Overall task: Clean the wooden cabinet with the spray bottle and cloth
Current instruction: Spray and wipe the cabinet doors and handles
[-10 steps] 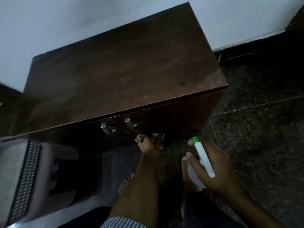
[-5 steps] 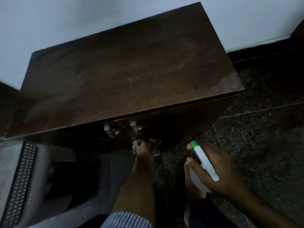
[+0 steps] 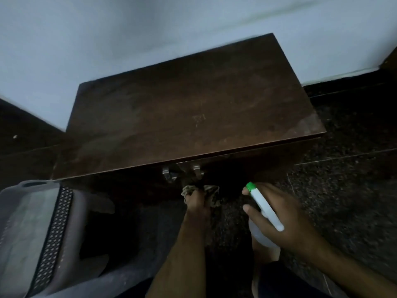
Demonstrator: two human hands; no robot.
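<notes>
A dark brown wooden cabinet [image 3: 189,117] stands against the pale wall, seen from above, with two metal handles [image 3: 182,172] on its shadowed front. My left hand [image 3: 196,200] grips a crumpled patterned cloth [image 3: 211,191] against the cabinet front just below the handles. My right hand [image 3: 277,220] holds a white spray bottle [image 3: 265,208] with a green nozzle, its tip pointing toward the cabinet front. The bottle's lower body is partly hidden by my fingers.
A grey plastic chair [image 3: 43,233] with a perforated strip stands at the lower left, close to the cabinet. Dark speckled stone floor [image 3: 343,201] spreads to the right. My bare foot shows under the bottle.
The view has tilted, so the cabinet sits lower and further right in frame. My left hand with the cloth stays pressed under the handles; my right hand keeps the bottle in the same pose.
</notes>
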